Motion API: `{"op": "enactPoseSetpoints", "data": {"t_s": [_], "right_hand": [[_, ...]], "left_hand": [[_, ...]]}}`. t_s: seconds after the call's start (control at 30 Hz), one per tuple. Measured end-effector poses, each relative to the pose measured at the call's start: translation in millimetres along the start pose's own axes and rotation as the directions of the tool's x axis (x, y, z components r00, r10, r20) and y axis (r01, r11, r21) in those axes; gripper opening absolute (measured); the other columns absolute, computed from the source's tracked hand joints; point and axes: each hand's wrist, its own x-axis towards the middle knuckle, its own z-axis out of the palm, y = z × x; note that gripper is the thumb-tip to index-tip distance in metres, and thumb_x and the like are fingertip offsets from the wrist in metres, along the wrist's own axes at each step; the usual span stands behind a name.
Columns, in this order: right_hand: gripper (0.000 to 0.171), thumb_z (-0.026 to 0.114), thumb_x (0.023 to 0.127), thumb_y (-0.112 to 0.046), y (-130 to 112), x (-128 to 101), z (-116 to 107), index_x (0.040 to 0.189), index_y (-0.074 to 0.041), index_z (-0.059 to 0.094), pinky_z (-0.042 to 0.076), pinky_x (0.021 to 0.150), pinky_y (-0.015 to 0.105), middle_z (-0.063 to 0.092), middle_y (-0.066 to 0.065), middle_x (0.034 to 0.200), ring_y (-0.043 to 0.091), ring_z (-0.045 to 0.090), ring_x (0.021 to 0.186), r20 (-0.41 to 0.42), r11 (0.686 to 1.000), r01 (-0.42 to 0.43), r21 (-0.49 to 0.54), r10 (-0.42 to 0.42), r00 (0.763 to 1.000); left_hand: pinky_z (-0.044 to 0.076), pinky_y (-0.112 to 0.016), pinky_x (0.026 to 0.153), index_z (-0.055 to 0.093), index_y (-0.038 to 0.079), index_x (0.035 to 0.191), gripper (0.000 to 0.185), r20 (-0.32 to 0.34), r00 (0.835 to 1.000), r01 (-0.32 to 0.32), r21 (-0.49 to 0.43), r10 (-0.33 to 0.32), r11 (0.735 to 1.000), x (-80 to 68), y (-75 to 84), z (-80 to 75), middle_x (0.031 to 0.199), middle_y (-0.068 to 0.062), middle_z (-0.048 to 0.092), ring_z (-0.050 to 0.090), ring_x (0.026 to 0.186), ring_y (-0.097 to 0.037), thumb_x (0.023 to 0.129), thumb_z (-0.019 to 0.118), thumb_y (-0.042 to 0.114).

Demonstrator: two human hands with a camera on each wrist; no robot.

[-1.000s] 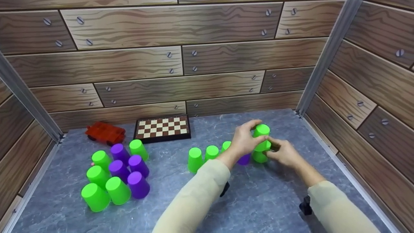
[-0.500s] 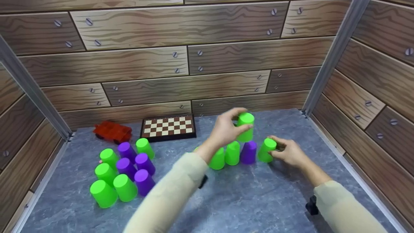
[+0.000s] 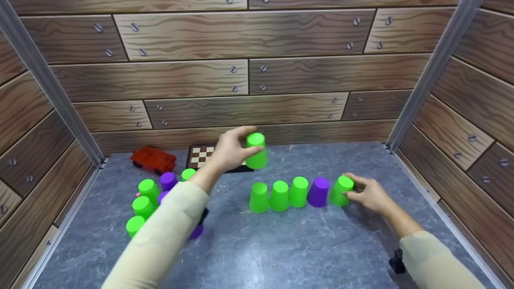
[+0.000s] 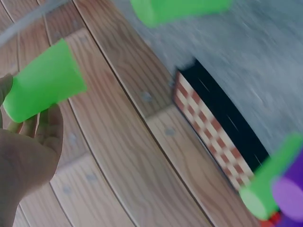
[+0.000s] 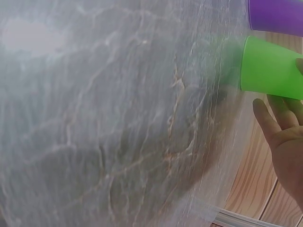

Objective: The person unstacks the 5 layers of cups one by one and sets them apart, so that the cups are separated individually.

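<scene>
In the head view, my left hand holds an upside-down green cup in the air, in front of the chessboard. The left wrist view also shows this lifted cup, with fingers and thumb around it. On the right, my right hand grips the green cup at the end of a row, its base down on the table. To its left stand a purple cup and three green cups, all upside down. In the right wrist view the gripped cup is beside the purple one.
A group of green cups and purple cups stands at the left, partly hidden by my left sleeve. Behind are a red toy car and a chessboard. Plank-patterned walls enclose the grey table.
My left hand has lifted the green cup off the rightmost green cup and carried it left past the row. The right hand still grips the rightmost cup. The head view has shifted slightly.
</scene>
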Motion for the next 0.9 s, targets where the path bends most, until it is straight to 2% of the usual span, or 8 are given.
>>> {"op": "enactPoseSetpoints", "data": {"t_s": [0.1,0.27,0.43,0.7,0.9], "right_hand": [[0.065,0.078,0.095,-0.004,1.8,-1.4,0.9,0.152,0.007,0.05,0.055,0.1,0.031,0.057,0.033,0.145,0.044,0.061,0.129,-0.002,1.0,0.005,0.002,-0.005,1.0],[0.065,0.077,0.095,-0.002,1.3,-1.4,1.2,0.152,0.01,0.048,0.055,0.095,0.021,0.056,0.036,0.145,0.045,0.06,0.129,0.009,0.999,0.015,0.045,-0.015,1.0],[0.065,0.076,0.096,-0.004,-3.5,2.2,1.4,0.153,0.009,0.047,0.056,0.096,0.023,0.054,0.036,0.146,0.048,0.059,0.13,0.017,1.0,0.007,0.019,-0.008,1.0],[0.066,0.077,0.096,-0.006,-4.1,1.2,0.0,0.154,0.008,0.047,0.056,0.099,0.028,0.053,0.035,0.147,0.048,0.059,0.13,0.02,1.0,-0.01,-0.011,0.01,1.0],[0.067,0.077,0.097,-0.007,-3.6,2.2,-0.2,0.155,0.006,0.047,0.055,0.102,0.036,0.052,0.034,0.149,0.048,0.059,0.131,0.02,1.0,-0.02,-0.024,0.021,1.0]], "left_hand": [[0.057,-0.036,0.099,0.062,0.003,0.146,0.06,0.018,0.999,0.025,0.048,-0.026,0.999,-7.5,-14.4,-17.1,0.142,-0.014,0.065,0.068,0.119,-0.027,0.093,0.085,0.019],[0.056,-0.04,0.099,0.067,0.005,0.142,0.057,0.02,0.997,0.073,0.143,-0.077,0.987,-19.2,-36.8,-38.9,0.139,-0.013,0.067,0.065,0.12,-0.028,0.091,0.087,0.021],[0.059,-0.041,0.094,0.069,0.003,0.136,0.051,0.021,0.994,0.104,0.162,-0.109,0.981,-30.3,-58.1,-54.4,0.129,-0.014,0.069,0.067,0.113,-0.029,0.092,0.086,0.02],[0.06,-0.042,0.091,0.069,0.001,0.134,0.05,0.047,0.989,0.132,0.178,-0.143,0.975,-40.0,-81.7,-61.1,0.122,-0.015,0.074,0.07,0.108,-0.03,0.09,0.087,0.015],[0.059,-0.041,0.093,0.071,0.001,0.131,0.049,0.054,0.984,0.158,0.188,-0.171,0.969,-43.9,-90.7,-63.1,0.121,-0.014,0.075,0.069,0.105,-0.027,0.087,0.089,0.014]]}}
